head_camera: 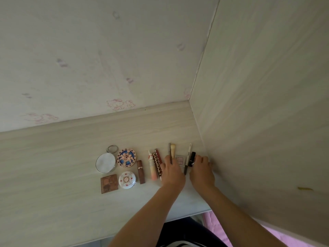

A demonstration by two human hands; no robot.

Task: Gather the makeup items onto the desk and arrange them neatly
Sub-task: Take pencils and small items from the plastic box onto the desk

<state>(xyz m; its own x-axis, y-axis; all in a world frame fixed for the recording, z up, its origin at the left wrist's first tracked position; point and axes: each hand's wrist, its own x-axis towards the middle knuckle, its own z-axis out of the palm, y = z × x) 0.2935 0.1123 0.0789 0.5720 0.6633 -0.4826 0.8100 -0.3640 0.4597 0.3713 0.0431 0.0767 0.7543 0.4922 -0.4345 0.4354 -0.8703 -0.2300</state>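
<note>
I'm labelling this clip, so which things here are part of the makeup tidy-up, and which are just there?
Part of the job: mirror, round compact, white compact, brown palette, lipstick, peach tube, brush, black tube, desk.

Just there: wall stickers, pink fabric.

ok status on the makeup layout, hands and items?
Left hand on the brush. Right hand pinching the black tube. Makeup items in rows on desk. Side panel close by the right hand.

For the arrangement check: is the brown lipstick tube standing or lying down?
Lying down. The brown lipstick tube shows its full length flat on the desk.
</note>
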